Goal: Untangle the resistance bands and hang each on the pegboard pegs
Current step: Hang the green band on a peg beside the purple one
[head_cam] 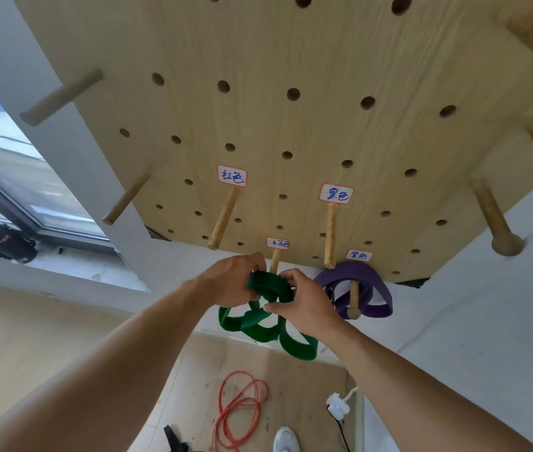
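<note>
**A:** Forearms fill the foreground. Left hand and right hand both have a closed grip on the green resistance band, fingers curled round its top fold, just below the green-labelled peg.

**B:** On the peg yet?

**A:** Can't tell. The peg tip is hidden behind the fingers. The rest of the band hangs below the hands in several overlapping loops, looks twisted.

**B:** Others?

**A:** Purple band is already hung on its knobbed peg, just beside the right hand. Red band lies loose on the floor, well below. Red-labelled peg and black-labelled peg are bare.

**B:** Risks?

**A:** My read: if only one layer of the fold catches the peg, the band slips off on release. Hanging it twisted leaves it tangled. Right wrist is close to the purple band, so a sideways pull could knock it off.
</note>
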